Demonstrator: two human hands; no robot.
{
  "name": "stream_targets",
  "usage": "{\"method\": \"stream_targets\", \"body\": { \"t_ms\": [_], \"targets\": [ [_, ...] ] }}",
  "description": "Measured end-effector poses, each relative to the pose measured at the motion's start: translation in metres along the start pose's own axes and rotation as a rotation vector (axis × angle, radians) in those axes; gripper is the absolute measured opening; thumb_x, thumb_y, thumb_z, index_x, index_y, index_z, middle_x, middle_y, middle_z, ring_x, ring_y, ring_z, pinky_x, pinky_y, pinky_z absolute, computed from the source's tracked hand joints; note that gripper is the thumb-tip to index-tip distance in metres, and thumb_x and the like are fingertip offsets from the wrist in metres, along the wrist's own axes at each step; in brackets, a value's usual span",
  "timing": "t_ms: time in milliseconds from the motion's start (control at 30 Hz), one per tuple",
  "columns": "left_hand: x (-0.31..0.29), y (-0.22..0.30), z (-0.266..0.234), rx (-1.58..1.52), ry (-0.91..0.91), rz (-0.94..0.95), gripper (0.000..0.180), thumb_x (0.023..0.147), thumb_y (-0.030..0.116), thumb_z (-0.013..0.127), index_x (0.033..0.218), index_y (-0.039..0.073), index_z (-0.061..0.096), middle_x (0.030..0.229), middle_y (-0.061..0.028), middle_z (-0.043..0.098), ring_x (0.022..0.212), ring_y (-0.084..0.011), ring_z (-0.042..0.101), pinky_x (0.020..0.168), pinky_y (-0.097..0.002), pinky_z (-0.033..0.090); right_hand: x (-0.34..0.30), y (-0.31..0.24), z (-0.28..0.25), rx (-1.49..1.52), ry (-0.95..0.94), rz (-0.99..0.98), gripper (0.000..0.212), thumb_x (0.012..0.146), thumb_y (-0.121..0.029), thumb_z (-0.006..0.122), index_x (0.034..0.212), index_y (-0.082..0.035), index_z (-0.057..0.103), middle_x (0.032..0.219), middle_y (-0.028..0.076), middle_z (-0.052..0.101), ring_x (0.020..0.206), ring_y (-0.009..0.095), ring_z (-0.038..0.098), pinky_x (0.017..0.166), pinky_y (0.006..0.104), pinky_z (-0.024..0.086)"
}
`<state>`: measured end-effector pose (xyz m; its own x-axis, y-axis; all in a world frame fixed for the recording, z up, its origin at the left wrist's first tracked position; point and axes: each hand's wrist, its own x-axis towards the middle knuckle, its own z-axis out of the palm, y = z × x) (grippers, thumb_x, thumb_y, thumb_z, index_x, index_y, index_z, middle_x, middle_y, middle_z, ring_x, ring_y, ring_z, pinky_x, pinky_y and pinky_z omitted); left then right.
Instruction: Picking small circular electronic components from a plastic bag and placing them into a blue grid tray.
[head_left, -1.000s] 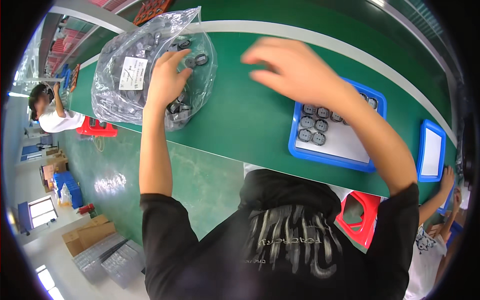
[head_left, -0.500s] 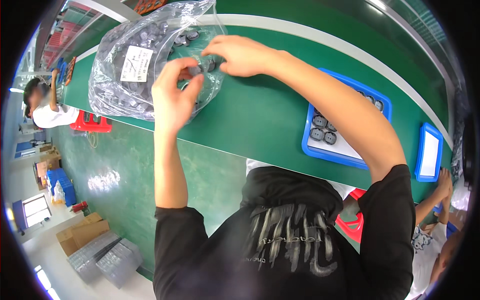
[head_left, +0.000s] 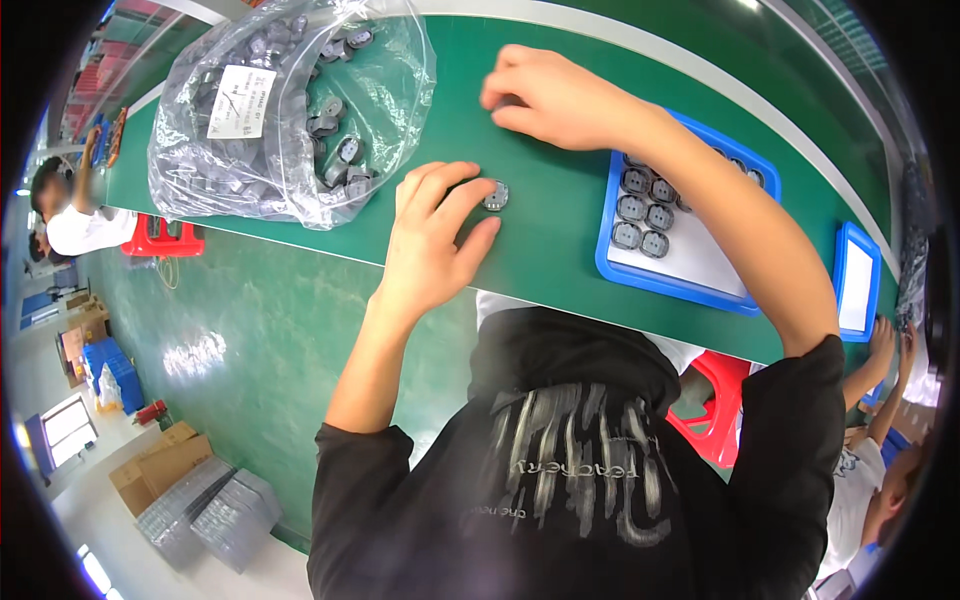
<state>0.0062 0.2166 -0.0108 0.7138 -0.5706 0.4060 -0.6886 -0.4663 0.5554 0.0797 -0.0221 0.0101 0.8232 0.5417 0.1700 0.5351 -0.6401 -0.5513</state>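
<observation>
My left hand [head_left: 432, 235] is over the green table with thumb and fingers apart. Right at its index fingertip is a small grey rounded plastic part [head_left: 497, 196], and the thumb stands clear of it. Farther back and to the right, my right hand [head_left: 550, 95] has its fingers curled together. A dark patch shows between them, too hidden to name. Left of both hands lies a clear plastic bag [head_left: 395, 110] with a white label, full of similar grey parts [head_left: 348, 150]. On the right, a blue tray [head_left: 605, 245] holds grey parts [head_left: 655, 215] in rows on a white sheet.
A second blue tray [head_left: 872, 290] with a white sheet lies at the table's right end, near another person's hands [head_left: 895, 345]. Someone in white sits at the far left by a red stool [head_left: 165, 238]. Cardboard boxes [head_left: 165, 465] stand on the floor.
Both hands have moved right, away from the bag's mouth. A grey part is now in plain view on the table side at my left fingertips. My right hand has curled more tightly.
</observation>
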Motion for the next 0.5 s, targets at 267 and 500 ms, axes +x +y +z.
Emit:
{"method": "stream_targets", "body": {
  "t_ms": [267, 500],
  "targets": [
    [0.000, -0.005, 0.016, 0.094, 0.053, 0.026, 0.029, 0.074, 0.008, 0.081, 0.102, 0.007, 0.071, 0.114, -0.0085, 0.064, 0.109, -0.0311, 0.057, 0.092, -0.0425, 0.045, -0.068, -0.021, -0.017, -0.010, 0.046, 0.103, 0.021, 0.087, -0.006, 0.066, 0.109, -0.005, 0.065, 0.105, 0.012, 0.060, 0.100, 0.032, 0.062, 0.086, 0.0425, 0.052],
    [0.006, 0.013, 0.015, 0.061, 0.029, -0.017, 0.032, 0.073, 0.006, 0.082, 0.103, 0.005, 0.070, 0.108, -0.0084, 0.065, 0.102, -0.0300, 0.060, 0.087, -0.0403, 0.048, -0.059, -0.026, -0.015, -0.095, -0.165, 0.165, 0.028, 0.084, 0.000, 0.063, 0.111, -0.005, 0.065, 0.112, 0.011, 0.061, 0.109, 0.032, 0.059, 0.093, 0.0416, 0.050]
  ]
}}
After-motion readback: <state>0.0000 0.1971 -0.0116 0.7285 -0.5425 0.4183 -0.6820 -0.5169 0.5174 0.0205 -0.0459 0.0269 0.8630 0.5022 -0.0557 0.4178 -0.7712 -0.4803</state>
